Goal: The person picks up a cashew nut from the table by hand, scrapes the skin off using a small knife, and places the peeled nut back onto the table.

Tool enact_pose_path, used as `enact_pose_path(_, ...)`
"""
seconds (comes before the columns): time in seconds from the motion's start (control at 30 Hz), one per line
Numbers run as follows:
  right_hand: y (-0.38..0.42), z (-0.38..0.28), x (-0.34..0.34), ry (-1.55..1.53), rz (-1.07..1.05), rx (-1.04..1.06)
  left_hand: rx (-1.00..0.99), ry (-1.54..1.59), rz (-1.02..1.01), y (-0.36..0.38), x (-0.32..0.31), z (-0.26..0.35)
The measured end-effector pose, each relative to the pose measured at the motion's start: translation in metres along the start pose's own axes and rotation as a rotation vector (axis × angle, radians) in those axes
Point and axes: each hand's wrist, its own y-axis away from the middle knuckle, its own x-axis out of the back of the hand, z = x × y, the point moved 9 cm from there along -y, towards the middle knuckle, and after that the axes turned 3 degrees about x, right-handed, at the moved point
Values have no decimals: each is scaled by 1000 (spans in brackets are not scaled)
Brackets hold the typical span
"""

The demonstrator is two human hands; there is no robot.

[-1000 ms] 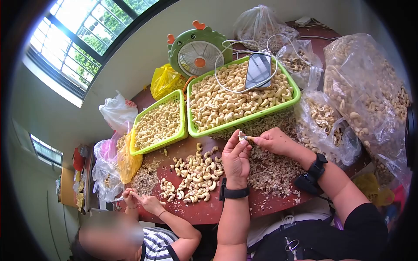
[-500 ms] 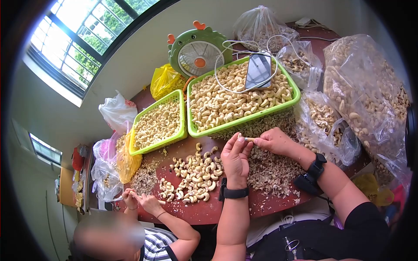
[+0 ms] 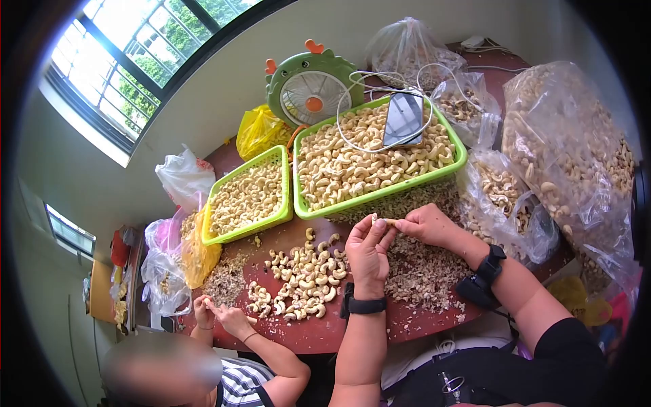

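My left hand (image 3: 368, 256) is closed, pinching a cashew nut (image 3: 374, 218) between thumb and fingertips. Closed around a small tool with a light-coloured handle (image 3: 390, 221) is my right hand (image 3: 428, 225); the tool's tip meets the nut and is hidden by my left fingers. Below and around my hands lies a heap of brownish skin crumbs (image 3: 424, 275). A loose pile of cashews (image 3: 305, 275) spreads over the dark red table (image 3: 298, 334) to the left. Just beyond my hands stands a large green basket (image 3: 380, 195) full of cashews.
A smaller green basket (image 3: 254, 224) of cashews stands left of the large one. A phone (image 3: 403, 119) with a white cable rests on the nuts. Behind is a green fan (image 3: 312, 88). Plastic bags of nuts (image 3: 563, 129) crowd the right. A co-worker's hands (image 3: 227, 317) work at lower left.
The view has shifted slightly, so the table and baskets sit a little lower. Both my hands stay together at the nut, with the tool turned slightly.
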Motion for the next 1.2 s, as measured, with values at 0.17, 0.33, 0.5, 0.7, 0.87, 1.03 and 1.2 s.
enact_pose_path(0.17, 1, -2, -2, -42, 8, 40, -43, -20, 29, 4, -1, 3)
enact_pose_path(0.33, 0, 0, -5, -63, 17, 60, -47, 11, -6, 6, -8, 7)
enact_pose_path(0.5, -2, 3, -5, -84, 25, 80, -12, -1, 5, 6, -9, 4)
enact_pose_path(0.7, -1, 0, -4, -40, 14, 90, -72, -50, 45, 7, -7, 6)
enact_pose_path(0.87, 0, -4, -5, -52, 9, 102, -124, -83, 61, 9, -8, 10)
enact_pose_path(1.03, 1, -3, -6, -35, -16, 77, -161, -111, 58, 9, -7, 11)
enact_pose_path(1.2, 1, -3, -3, -100, 25, 77, -184, -138, 21, 11, -15, 10)
